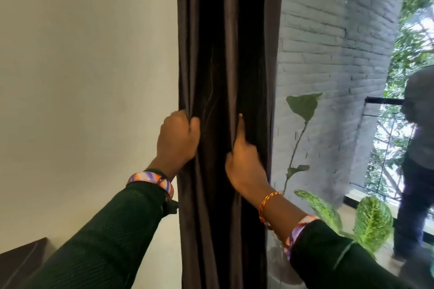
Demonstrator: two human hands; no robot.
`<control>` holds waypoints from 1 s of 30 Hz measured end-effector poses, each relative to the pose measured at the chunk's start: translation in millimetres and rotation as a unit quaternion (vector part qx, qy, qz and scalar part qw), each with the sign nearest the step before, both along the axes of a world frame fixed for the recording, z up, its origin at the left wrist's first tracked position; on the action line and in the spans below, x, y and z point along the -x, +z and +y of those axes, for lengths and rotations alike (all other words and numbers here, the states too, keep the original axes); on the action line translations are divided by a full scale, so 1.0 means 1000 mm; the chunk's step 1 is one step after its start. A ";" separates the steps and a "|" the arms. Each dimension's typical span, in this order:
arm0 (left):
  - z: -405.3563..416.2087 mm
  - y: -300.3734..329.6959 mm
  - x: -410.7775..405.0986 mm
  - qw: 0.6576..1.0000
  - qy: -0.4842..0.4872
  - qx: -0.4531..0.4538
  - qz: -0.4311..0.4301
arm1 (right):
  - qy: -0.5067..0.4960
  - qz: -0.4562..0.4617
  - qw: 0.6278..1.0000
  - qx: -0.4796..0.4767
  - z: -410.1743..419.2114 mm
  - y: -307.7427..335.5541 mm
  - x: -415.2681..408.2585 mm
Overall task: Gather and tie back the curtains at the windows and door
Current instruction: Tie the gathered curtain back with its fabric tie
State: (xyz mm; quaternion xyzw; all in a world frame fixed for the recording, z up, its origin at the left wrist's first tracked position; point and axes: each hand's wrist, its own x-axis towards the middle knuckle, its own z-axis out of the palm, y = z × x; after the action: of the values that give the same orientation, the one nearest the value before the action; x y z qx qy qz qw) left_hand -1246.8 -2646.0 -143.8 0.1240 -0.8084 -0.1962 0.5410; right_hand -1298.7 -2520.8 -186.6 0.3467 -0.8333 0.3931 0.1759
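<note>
White wall [82,65] flanks a dark, bunched curtain [223,54] hanging beside glass. Left hand [178,138] clenches its left folds; right hand [244,162] grips the right edge, thumb up.

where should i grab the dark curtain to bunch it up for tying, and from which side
Grip the curtain around its hanging folds at about mid height, coming in from both edges. It hangs in narrow upright pleats, so squeezing inward gathers it. The left hand already grips the left edge; the right hand holds the right folds.
</note>
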 end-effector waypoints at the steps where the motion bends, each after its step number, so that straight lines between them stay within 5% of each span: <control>1: 0.001 -0.001 0.002 1.000 -0.022 -0.005 0.008 | 0.006 0.013 1.000 -0.022 -0.006 -0.001 -0.006; 7: 0.009 -0.001 0.010 0.988 -0.134 -0.064 0.030 | 0.040 -0.005 0.992 -0.123 -0.033 0.000 -0.032; 15: -0.002 -0.002 0.024 0.995 -0.079 -0.064 -0.001 | 0.106 0.014 0.974 -0.199 -0.014 0.001 -0.025; 17: -0.006 -0.005 0.030 0.996 -0.057 -0.068 -0.002 | 0.055 0.168 0.974 -0.145 -0.009 -0.009 -0.025; 19: -0.013 -0.009 0.034 0.997 -0.055 -0.055 -0.012 | -0.021 0.371 0.927 -0.047 -0.004 -0.015 -0.026; 21: -0.013 -0.011 0.035 0.998 -0.050 -0.040 -0.014 | -0.106 0.457 0.883 0.009 0.004 -0.013 -0.023; 24: -0.009 -0.010 0.036 0.999 -0.041 -0.030 0.013 | -0.163 0.346 0.922 0.059 0.015 0.001 -0.015; 27: 0.000 -0.011 0.039 0.998 -0.040 -0.055 0.010 | -0.052 0.116 0.991 0.045 0.030 0.012 -0.009; 30: 0.015 -0.012 0.042 0.996 -0.056 -0.069 0.006 | -0.036 0.095 0.994 -0.042 0.035 0.009 -0.010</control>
State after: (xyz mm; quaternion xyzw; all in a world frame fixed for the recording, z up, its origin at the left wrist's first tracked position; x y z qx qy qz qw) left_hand -1288.9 -2630.9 -155.4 0.1142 -0.7951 -0.2821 0.5245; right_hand -1289.1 -2485.4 -178.0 0.3596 -0.8403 0.3168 0.2534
